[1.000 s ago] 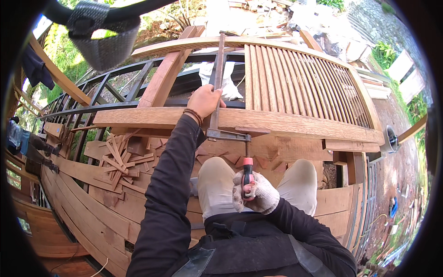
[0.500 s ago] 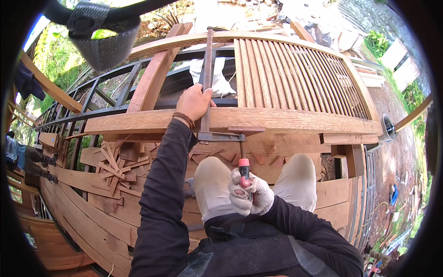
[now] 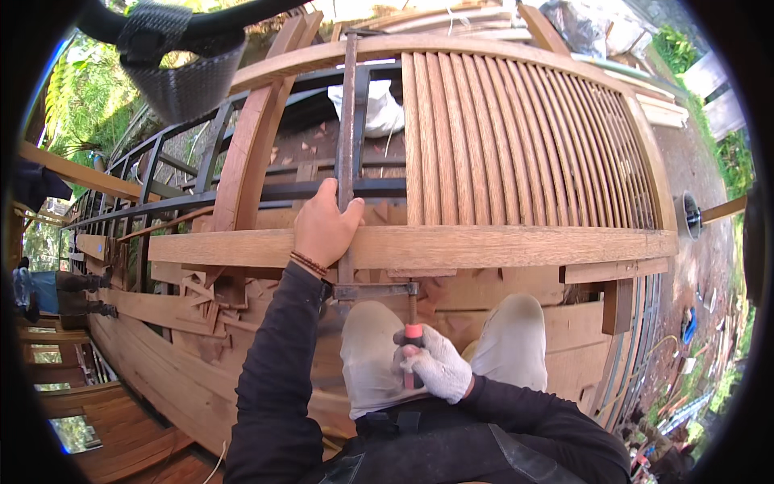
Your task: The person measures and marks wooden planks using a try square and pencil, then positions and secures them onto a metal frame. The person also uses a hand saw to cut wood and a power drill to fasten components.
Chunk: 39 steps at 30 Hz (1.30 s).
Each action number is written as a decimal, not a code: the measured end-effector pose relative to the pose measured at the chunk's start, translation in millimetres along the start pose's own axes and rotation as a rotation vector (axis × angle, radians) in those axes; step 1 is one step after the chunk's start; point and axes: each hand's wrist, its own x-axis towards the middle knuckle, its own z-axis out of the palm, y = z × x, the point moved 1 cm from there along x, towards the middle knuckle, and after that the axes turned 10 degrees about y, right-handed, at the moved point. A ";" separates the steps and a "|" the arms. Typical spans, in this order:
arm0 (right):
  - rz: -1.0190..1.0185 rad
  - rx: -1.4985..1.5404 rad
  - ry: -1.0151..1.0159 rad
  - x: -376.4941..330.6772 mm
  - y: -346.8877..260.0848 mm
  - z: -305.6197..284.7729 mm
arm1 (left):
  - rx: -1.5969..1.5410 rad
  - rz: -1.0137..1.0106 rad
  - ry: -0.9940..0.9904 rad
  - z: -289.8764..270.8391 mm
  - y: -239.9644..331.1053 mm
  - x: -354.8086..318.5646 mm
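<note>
A long steel bar clamp [image 3: 347, 121] spans a wooden frame from its far rail to its near rail [image 3: 484, 246]. My bare left hand [image 3: 325, 230], a beaded bracelet at its wrist, grips the clamp's bar just above the near rail. In a white knit glove, my right hand [image 3: 439, 363] is closed round the clamp's red-and-black screw handle [image 3: 413, 331], between my knees. A thin wood piece [image 3: 423, 273] shows at the near rail's lower edge, close to the screw's upper end. Closely set wooden slats [image 3: 500, 145] fill the frame's right part.
Wooden posts [image 3: 242, 157] cross under the frame at left, beside a black metal railing [image 3: 161, 173]. Wood offcuts [image 3: 201, 306] lie on planks below. A white sack [image 3: 379, 109] lies beyond the railing. At far left stands another person [image 3: 60, 292]. A dark bucket [image 3: 689, 215] is at right.
The view has shifted, so the frame sits lower and larger. My right hand has turned on the screw handle, now holding it from the right. My left hand still grips the bar.
</note>
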 end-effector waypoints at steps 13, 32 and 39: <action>-0.040 -0.835 0.827 6.3 -1.1 60.4 | 0.030 -0.116 -0.021 -1.9 -4.3 -8.7; 0.262 -0.555 0.637 13.5 -9.8 45.9 | 0.063 -0.131 -0.051 -7.3 6.2 -4.0; -0.014 -0.972 0.893 5.3 -26.3 72.9 | 0.055 -0.037 0.009 -4.0 2.0 -7.2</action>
